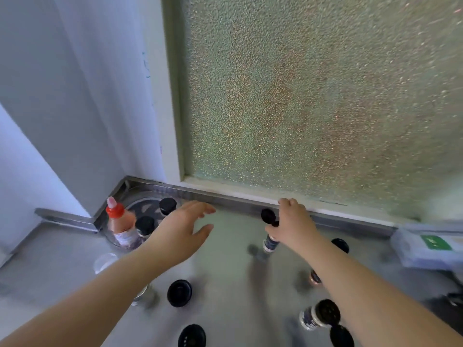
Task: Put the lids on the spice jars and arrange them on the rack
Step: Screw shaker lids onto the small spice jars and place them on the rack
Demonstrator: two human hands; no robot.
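On the steel counter (230, 249) my right hand (293, 225) grips a small spice jar (270, 243) from above, and a black lid (268, 216) shows at its fingertips. My left hand (183, 229) hovers open, fingers spread, beside the round rack (140, 207) in the back left corner. Two black-lidded jars (167, 206) (145, 224) and a red-capped bottle (117, 221) stand in the rack. Loose black lids (179, 293) (192, 336) (340, 245) lie about. An uncapped jar (320, 314) stands front right; another jar (314, 278) is partly hidden by my right arm.
A frosted window (313, 96) and a raised steel ledge (225, 196) close off the back. A clear plastic box with a green label (426, 249) sits at the right. A clear cup (104, 262) and a clear jar (142, 295) stand by my left forearm.
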